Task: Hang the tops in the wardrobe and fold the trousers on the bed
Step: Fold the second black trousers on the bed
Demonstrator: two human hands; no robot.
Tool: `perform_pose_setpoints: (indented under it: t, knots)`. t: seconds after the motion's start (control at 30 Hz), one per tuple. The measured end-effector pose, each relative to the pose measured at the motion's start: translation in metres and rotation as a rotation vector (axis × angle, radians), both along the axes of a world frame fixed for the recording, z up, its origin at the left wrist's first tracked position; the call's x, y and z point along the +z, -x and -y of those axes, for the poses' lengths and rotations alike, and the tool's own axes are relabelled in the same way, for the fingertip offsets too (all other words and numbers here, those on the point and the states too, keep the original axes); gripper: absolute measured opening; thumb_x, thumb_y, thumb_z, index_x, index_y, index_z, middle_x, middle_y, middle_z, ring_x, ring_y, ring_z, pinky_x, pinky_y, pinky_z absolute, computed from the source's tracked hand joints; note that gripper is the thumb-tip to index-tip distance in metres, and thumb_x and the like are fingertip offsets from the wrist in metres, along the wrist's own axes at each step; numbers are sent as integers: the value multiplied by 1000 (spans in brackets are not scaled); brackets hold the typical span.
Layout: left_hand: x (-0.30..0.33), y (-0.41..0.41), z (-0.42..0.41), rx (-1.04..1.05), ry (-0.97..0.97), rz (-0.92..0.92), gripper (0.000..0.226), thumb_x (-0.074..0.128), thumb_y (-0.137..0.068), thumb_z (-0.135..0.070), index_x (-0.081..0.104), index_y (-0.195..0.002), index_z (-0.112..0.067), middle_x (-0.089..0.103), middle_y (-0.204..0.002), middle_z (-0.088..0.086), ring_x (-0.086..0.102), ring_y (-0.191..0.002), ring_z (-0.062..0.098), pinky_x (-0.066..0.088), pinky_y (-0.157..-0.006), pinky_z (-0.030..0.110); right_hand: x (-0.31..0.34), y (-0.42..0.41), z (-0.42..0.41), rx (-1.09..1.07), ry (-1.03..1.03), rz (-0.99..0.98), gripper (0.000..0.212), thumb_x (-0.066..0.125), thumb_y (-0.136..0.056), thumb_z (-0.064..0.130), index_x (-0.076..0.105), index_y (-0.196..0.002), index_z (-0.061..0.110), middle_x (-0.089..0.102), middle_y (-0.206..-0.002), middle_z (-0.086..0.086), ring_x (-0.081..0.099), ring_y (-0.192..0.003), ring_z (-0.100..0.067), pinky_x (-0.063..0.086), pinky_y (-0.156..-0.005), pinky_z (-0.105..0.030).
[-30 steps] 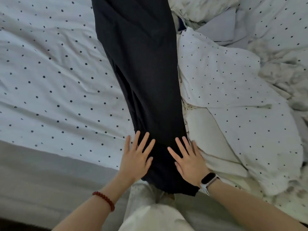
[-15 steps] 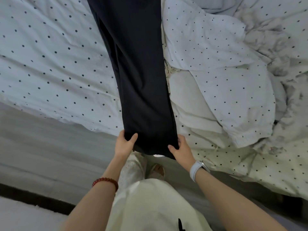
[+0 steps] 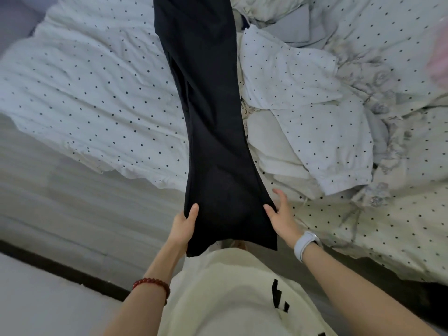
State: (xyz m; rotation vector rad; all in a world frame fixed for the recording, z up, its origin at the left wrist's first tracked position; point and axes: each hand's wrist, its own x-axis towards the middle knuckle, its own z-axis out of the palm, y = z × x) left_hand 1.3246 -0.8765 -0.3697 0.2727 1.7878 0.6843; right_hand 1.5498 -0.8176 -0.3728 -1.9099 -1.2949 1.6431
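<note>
Dark navy trousers (image 3: pixel 211 117) lie stretched lengthwise up the bed, legs stacked, their hem end lifted off the mattress edge toward me. My left hand (image 3: pixel 184 226) grips the left side of the hem end, thumb on top of the cloth. My right hand (image 3: pixel 281 214) pinches the right side near the hem, thumb on the fabric and fingers spread behind it. The waist end runs out of view at the top.
The bed sheet (image 3: pixel 92 93) is white with small dark dots. A crumpled dotted duvet (image 3: pixel 315 112) is piled to the right of the trousers. The grey bed base (image 3: pixel 60 202) and a dark floor strip lie at lower left.
Both hands went from pressing flat on the trouser legs to gripping the hem end, and they have raised it off the bed toward me.
</note>
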Motion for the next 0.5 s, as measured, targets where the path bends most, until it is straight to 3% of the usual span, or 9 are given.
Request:
perform_pose_setpoints:
  t: [0.07,0.1,0.17,0.2,0.27,0.37,0.5]
  knots:
    - [15,-8,0,18,-52,-81,39,46,-97,-32,42,-123,-2,55,-113,10,55,-101,23,46,-80,34,12,-2,1,-11,-50,9,34,49,-95,11,38,-121,29,51,-119,-1,56,-103,-19,49,-82,-25]
    - [19,-11,0,20,-72,-120,36,47,-97,-30,39,-121,-4,52,-112,9,53,-100,23,46,-79,34,16,-2,1,-21,-45,22,27,51,-94,13,41,-114,28,55,-115,-5,58,-100,-21,50,-82,-29]
    - [28,-14,1,15,-111,-166,27,47,-97,-26,37,-115,-8,50,-109,8,53,-97,21,45,-75,31,24,-3,1,-52,52,46,18,56,-92,22,49,-108,17,56,-109,-7,56,-100,-22,48,-83,-34]
    - [31,-15,1,14,-115,-164,22,47,-97,-25,37,-112,-10,51,-106,7,53,-95,21,45,-70,29,26,-4,1,-69,115,37,23,58,-90,26,55,-106,9,59,-104,-9,57,-99,-23,46,-80,-33]
    - [32,-17,3,15,-101,-140,17,48,-97,-23,41,-107,-11,55,-105,10,57,-93,24,46,-65,28,28,-6,2,-113,240,-68,33,62,-88,29,62,-102,-1,66,-100,-13,62,-97,-27,47,-77,-32]
    - [36,-17,4,38,-68,-57,17,52,-96,-22,49,-103,-6,61,-105,16,61,-90,27,51,-66,34,37,-6,-2,-237,414,-277,26,64,-87,18,63,-108,3,68,-105,-10,63,-98,-24,50,-70,-31]
    - [39,-15,4,118,-76,99,10,51,-96,-22,49,-97,-13,62,-102,16,62,-90,31,55,-67,40,38,-1,-5,-192,559,-294,22,64,-86,9,61,-107,5,64,-104,-8,62,-95,-24,50,-66,-29]
